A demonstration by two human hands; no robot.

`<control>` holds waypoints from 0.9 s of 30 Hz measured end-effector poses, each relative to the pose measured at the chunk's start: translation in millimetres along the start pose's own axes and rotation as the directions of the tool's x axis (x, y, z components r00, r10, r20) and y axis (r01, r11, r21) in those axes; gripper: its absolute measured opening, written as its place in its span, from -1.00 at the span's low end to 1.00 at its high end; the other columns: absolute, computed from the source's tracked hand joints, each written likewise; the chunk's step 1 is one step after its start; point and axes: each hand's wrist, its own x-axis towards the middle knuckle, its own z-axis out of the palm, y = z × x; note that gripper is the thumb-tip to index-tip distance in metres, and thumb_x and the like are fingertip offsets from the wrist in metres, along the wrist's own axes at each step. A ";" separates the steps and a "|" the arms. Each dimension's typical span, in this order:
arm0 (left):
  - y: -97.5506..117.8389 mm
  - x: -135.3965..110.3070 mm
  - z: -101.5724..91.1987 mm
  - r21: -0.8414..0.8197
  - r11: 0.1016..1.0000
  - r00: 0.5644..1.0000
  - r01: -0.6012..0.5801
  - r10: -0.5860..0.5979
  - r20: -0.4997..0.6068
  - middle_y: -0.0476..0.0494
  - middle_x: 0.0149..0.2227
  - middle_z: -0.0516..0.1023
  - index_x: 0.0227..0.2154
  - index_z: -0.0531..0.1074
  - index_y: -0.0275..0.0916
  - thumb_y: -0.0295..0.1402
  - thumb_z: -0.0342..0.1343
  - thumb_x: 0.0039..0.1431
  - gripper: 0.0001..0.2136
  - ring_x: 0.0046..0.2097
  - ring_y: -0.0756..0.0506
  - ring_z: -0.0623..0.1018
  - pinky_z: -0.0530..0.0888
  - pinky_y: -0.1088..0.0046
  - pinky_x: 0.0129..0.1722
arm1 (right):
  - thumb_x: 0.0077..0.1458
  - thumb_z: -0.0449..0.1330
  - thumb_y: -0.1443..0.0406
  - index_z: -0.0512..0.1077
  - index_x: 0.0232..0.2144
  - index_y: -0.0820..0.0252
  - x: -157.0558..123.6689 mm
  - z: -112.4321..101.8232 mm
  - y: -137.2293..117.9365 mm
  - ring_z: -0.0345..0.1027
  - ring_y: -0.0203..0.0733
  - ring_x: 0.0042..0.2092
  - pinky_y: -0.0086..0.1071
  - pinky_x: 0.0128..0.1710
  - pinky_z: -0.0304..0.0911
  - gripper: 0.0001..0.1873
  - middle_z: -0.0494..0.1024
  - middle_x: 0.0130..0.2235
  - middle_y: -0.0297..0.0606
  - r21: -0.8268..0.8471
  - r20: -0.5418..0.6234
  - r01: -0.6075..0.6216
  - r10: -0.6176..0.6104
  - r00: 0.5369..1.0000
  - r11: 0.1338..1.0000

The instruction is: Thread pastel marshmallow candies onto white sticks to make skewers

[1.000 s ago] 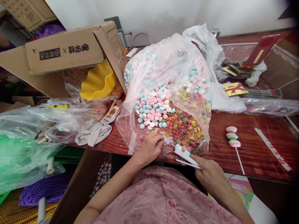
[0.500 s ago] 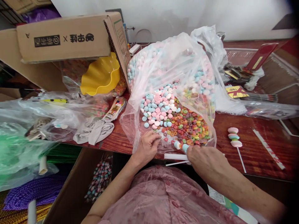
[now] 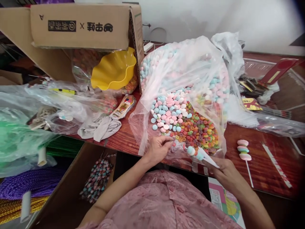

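Candy rings [image 3: 197, 132], left hand [image 3: 157, 149] pinching, contents unclear, right hand [image 3: 226, 170] gripping slim white sticks [image 3: 209, 159]

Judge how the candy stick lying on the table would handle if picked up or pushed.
The candy stick would likely feel top-heavy, since its candies all sit at one end. Its thin white stem looks straight, so probably fairly stiff. Pushed, it might roll unevenly, as the candies look rounded and wider than the stem.

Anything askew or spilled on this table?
The yellow bowl sits tilted at the mouth of the cardboard box, so it looks askew. No clear spill; the loose candies lie on clear plastic.
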 end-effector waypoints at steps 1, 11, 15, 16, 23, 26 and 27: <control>-0.5 0.8 5.9 -0.008 1.000 1.000 0.004 -0.004 0.019 -0.03 -0.57 0.56 -0.34 0.63 -0.25 -0.34 0.30 0.01 -0.86 -0.59 0.02 0.47 0.40 0.56 -0.60 | 0.19 0.05 0.23 0.43 -0.63 0.17 -4.0 4.5 -2.2 0.30 -0.28 -0.55 -0.47 -0.56 0.18 -0.61 0.46 -0.59 -0.37 0.055 0.032 0.015 -0.017 0.999 0.998; 10.4 -14.3 28.1 -0.166 0.984 0.998 -0.061 0.063 0.003 -0.08 -0.46 0.63 -0.30 0.63 -0.25 -0.19 0.32 0.04 -0.76 -0.45 -0.04 0.60 0.58 0.45 -0.39 | 0.15 -0.06 0.33 0.60 -0.24 0.16 -6.5 31.2 -30.8 0.49 -0.17 -0.41 -0.42 -0.40 0.31 -0.59 0.62 -0.42 -0.26 -0.028 -0.121 -0.026 0.022 0.992 0.999; 11.8 -15.9 27.9 -0.137 0.985 0.994 -0.104 0.100 -0.035 -0.09 -0.36 0.65 -0.38 0.64 -0.26 -0.28 0.40 -0.07 -0.81 -0.35 -0.03 0.60 0.60 0.46 -0.30 | 0.14 -0.07 0.36 0.60 -0.23 0.19 -6.1 40.3 -29.8 0.50 -0.16 -0.36 -0.41 -0.33 0.32 -0.58 0.65 -0.34 -0.20 0.026 -0.141 0.001 0.003 0.990 1.000; 10.9 -14.9 28.7 -0.162 0.983 0.996 -0.090 0.085 -0.037 -0.08 -0.37 0.64 -0.40 0.63 -0.26 -0.28 0.41 -0.09 -0.80 -0.35 -0.04 0.60 0.60 0.45 -0.31 | 0.18 -0.06 0.34 0.59 -0.24 0.20 -5.6 42.0 -29.0 0.48 -0.18 -0.38 -0.42 -0.35 0.31 -0.60 0.64 -0.35 -0.22 0.071 -0.136 0.007 0.003 0.991 0.997; 8.6 -6.1 28.7 -0.391 0.920 0.998 0.004 -0.027 -0.054 -0.03 -0.40 0.63 -0.42 0.58 -0.28 -0.26 0.48 -0.21 -0.71 -0.38 -0.04 0.62 0.60 0.45 -0.35 | 0.25 0.02 0.03 0.35 -0.61 0.19 -6.5 51.3 -17.0 0.15 -0.30 -0.54 -0.43 -0.50 0.13 -0.50 0.28 -0.62 -0.37 0.413 -0.092 -0.119 0.171 0.981 0.903; 12.0 -5.6 25.8 -0.325 0.938 0.990 -0.120 0.087 -0.114 -0.02 -0.38 0.63 -0.41 0.59 -0.26 -0.29 0.45 -0.13 -0.77 -0.35 -0.01 0.61 0.58 0.48 -0.28 | 0.26 0.02 0.07 0.29 -0.63 0.17 -9.3 49.2 -18.9 0.11 -0.31 -0.54 -0.43 -0.51 0.08 -0.53 0.25 -0.60 -0.37 0.382 -0.074 -0.071 0.107 0.991 0.922; 13.3 -5.9 25.3 -0.278 0.944 0.981 -0.177 0.148 -0.124 -0.03 -0.37 0.64 -0.40 0.60 -0.25 -0.31 0.43 -0.08 -0.81 -0.33 0.00 0.61 0.57 0.49 -0.26 | 0.26 0.02 0.11 0.28 -0.63 0.17 -9.6 47.8 -20.7 0.11 -0.31 -0.54 -0.44 -0.52 0.07 -0.55 0.26 -0.60 -0.38 0.352 -0.084 -0.049 0.084 0.993 0.935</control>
